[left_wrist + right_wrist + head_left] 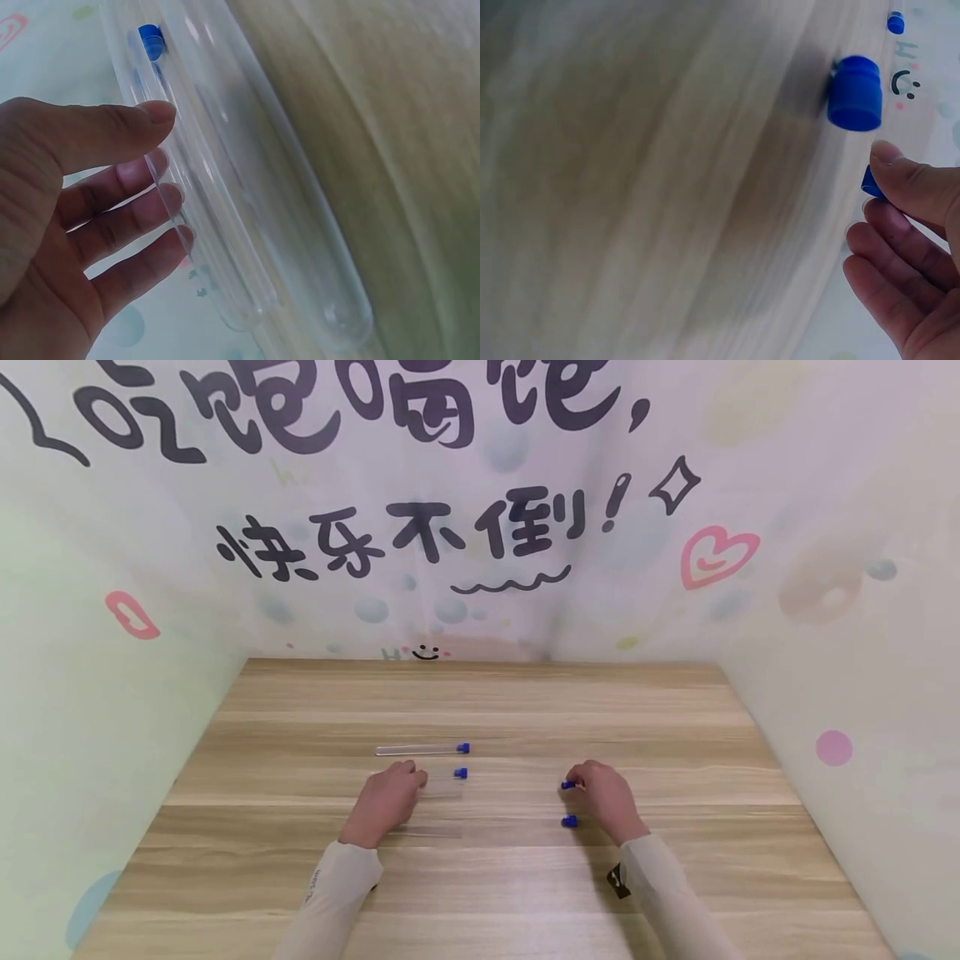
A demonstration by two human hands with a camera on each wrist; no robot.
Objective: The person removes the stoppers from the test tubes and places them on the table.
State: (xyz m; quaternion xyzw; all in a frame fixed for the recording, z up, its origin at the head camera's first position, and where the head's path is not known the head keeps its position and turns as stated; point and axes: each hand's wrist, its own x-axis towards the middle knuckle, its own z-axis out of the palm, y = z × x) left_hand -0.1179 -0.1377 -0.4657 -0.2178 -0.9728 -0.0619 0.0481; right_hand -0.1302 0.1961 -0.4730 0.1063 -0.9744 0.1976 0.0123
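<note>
- Left hand (384,802) appears to grip a clear, slender, round-ended tube (217,277) between thumb and fingers — the index tip is hidden behind the thumb. Right hand (606,797) pinches a small blue cylindrical cap (871,184).
- Fingertip holds probably suit these pieces: the cap looks too small for a full palm, and a smooth round tube could roll if not steadied.
- Farthest from the person, a straight clear tube with a blue stopper (463,748) at its right end, the far tube (397,750), lies flat on the pale wood-grain surface (510,893).
- Relative to the far tube, the gripped tube is on the person's side, at the left hand; the pinched cap is well to the right and slightly nearer the person.
- Just nearside of the far tube's capped end sits another blue cap (461,773); a loose blue cap (569,821) lies right and nearside of the far tube, near the right hand.
- Tubes lie roughly parallel, right ends nearly level — likely to keep those ends within easy reach.
</note>
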